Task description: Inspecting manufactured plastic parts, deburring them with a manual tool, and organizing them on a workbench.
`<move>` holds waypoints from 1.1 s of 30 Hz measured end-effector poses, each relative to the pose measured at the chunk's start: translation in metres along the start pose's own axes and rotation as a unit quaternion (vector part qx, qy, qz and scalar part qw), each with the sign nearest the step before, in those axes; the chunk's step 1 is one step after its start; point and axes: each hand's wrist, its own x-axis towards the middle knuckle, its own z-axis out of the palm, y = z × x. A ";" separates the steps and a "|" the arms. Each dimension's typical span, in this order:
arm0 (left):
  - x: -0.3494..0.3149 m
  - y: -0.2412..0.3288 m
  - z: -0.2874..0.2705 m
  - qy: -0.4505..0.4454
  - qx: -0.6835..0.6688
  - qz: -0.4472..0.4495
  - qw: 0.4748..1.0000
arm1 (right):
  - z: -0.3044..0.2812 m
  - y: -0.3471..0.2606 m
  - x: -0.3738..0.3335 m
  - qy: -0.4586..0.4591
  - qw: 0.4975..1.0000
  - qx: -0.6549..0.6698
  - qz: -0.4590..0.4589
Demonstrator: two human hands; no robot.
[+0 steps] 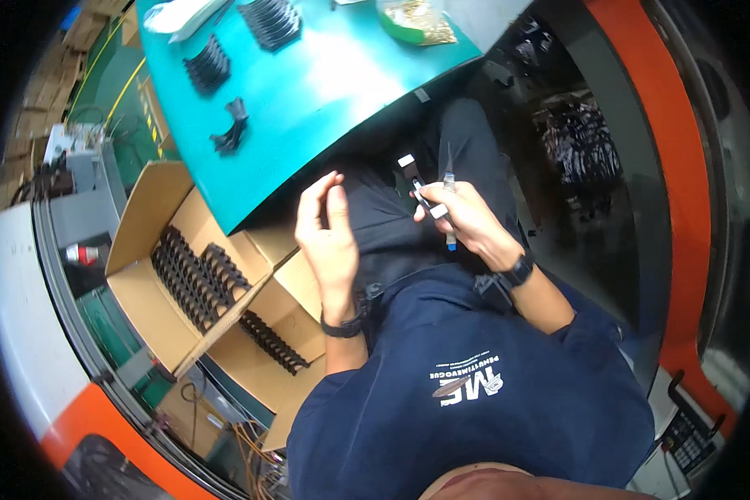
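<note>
Over your lap, your right hand (pixel 467 218) pinches a slim black plastic part (pixel 425 193) plus a thin blue-tipped tool (pixel 449 208)—likely light, rigid, slippery, so grip mid-body—while your left hand (pixel 327 229) hovers half-curled, holding nothing.

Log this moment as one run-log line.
left hand: empty, fingers curled, over lap | right hand: holds small black part and thin tool | cardboard box: rows of black parts

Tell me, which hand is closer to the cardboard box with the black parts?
Left. The left hand hangs just beside the cardboard box; the right hand, holding a small black part, sits farther away.
</note>
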 end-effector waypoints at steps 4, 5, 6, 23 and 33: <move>0.006 -0.023 -0.012 0.011 0.048 -0.020 0.999 | -0.042 0.053 0.052 0.076 0.990 0.079 0.089; 0.006 -0.022 -0.014 0.011 0.062 -0.034 0.997 | -0.043 0.054 0.067 0.079 0.988 0.084 0.104; 0.007 -0.025 -0.014 0.008 0.068 -0.017 0.998 | -0.043 0.052 0.080 0.084 0.985 0.091 0.118; 0.225 -0.051 0.037 0.039 0.365 0.246 0.897 | -0.064 0.031 0.151 -0.028 0.915 0.384 0.119; 0.274 -0.054 0.047 0.087 0.475 0.321 0.815 | -0.065 0.019 0.087 -0.033 0.952 0.298 0.057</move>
